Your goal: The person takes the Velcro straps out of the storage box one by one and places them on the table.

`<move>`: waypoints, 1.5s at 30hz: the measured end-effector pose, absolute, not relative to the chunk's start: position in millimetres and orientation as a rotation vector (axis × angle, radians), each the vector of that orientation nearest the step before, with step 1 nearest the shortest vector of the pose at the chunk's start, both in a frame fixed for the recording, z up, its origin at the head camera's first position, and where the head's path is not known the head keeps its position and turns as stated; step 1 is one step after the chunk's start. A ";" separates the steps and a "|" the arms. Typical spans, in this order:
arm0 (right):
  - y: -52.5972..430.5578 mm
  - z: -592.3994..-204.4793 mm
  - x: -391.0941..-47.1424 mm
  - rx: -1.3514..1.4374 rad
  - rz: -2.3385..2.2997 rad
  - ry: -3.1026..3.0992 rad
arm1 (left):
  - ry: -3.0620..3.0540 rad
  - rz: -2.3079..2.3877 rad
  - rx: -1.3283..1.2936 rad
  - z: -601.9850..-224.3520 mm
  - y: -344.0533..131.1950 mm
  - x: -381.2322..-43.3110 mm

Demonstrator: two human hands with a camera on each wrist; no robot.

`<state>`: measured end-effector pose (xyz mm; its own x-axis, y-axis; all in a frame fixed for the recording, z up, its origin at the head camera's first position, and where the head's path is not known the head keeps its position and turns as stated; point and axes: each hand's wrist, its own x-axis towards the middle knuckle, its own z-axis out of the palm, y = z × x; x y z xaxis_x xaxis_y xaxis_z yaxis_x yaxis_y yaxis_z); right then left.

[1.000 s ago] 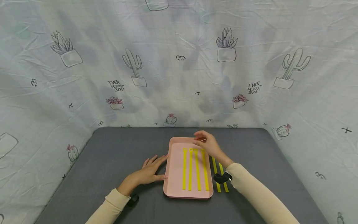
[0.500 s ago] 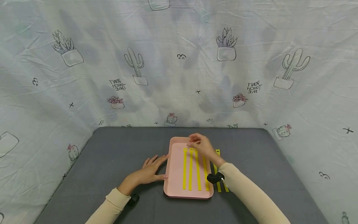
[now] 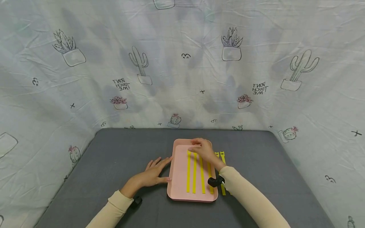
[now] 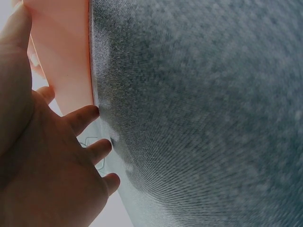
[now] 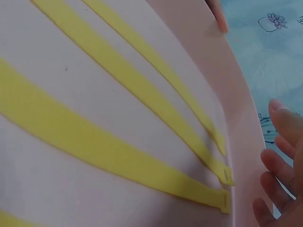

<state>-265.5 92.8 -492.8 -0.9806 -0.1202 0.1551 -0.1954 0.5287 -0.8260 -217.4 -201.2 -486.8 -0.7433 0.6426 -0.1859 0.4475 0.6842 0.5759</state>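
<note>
Several yellow hook-and-loop cable ties (image 3: 194, 177) lie lengthwise, side by side, in a pink tray (image 3: 178, 183). Slotted heads show at their far ends in the right wrist view, where one tie (image 5: 99, 146) runs close to the camera. My right hand (image 3: 203, 150) hovers over the tray's far end near the tie heads, its fingers loosely bent and nothing between them. At the tray's left side, my left hand (image 3: 151, 176) has its fingers spread, with thumb and fingertips against the edge. From the left wrist, the left hand (image 4: 57, 156) appears beside the tray wall (image 4: 66, 56).
Two more yellow ties (image 3: 222, 155) lie on the grey table (image 3: 128, 145) just right of the tray, partly hidden by my right forearm. Behind the table hangs a white curtain (image 3: 171, 72) printed with cactus drawings.
My right hand has moved left over the tray's far end, from the right-hand ties to the left-hand ones. My left hand and the tray have stayed in place.
</note>
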 end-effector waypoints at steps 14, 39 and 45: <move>87.0 -502.0 -266.3 0.359 1.382 -2.696 | 2.526 0.731 0.836 -485.8 -198.5 -216.4; 87.0 -512.4 -270.0 0.334 1.179 -2.841 | 2.525 0.748 0.847 -485.2 -197.8 -216.8; 85.2 -513.1 -269.7 0.346 1.124 -2.846 | 2.524 0.741 0.834 -484.6 -198.1 -217.2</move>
<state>-269.7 85.2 -513.1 -0.9729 -0.1848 0.1389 -0.2298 0.7085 -0.6673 -217.2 -198.1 -484.6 -0.7516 0.6332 -0.1846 0.4330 0.6848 0.5862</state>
